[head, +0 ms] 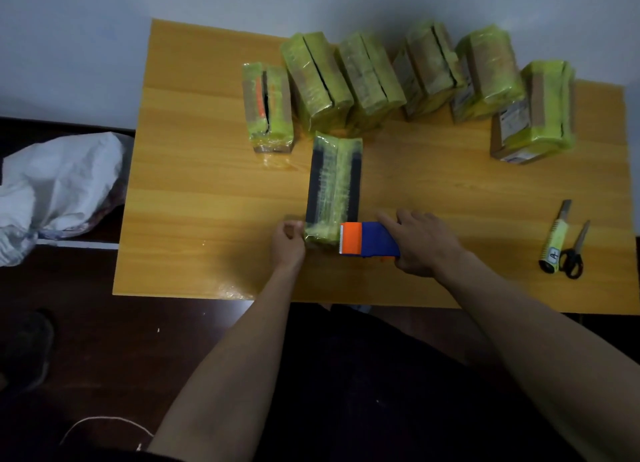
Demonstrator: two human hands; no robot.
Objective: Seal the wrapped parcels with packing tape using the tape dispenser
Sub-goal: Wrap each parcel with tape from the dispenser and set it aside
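A dark rectangular parcel banded with yellow-green film and tape (333, 184) is laid lengthwise at the near middle of the orange wood-grain bench (207, 191), its near end close to the bench's near edge. It is judged fairly light and stiff, box-like under the wrap; the glossy film is likely slippery, so it is best steadied at a corner or end face rather than on the slick top.

The left hand (287, 245) is set against the parcel's near left corner, fingers curled in; something thin seems to be pinched there, probably a tape end or film edge, but this cannot be told for certain.

The blue and orange plastic tape dispenser (369, 239) is held at the parcel's near right corner, its orange toothed end touching or just over the parcel's end. The right hand (424, 243) is wrapped round the blue body, index finger stretched along the top. The dispenser is judged rigid and light; its serrated blade is to be kept clear of skin.

Seven similar yellow-green wrapped parcels (374, 80) are ranged along the far side of the bench. A utility knife (556, 239) and black-handled scissors (575, 253) are lying well apart at the right.
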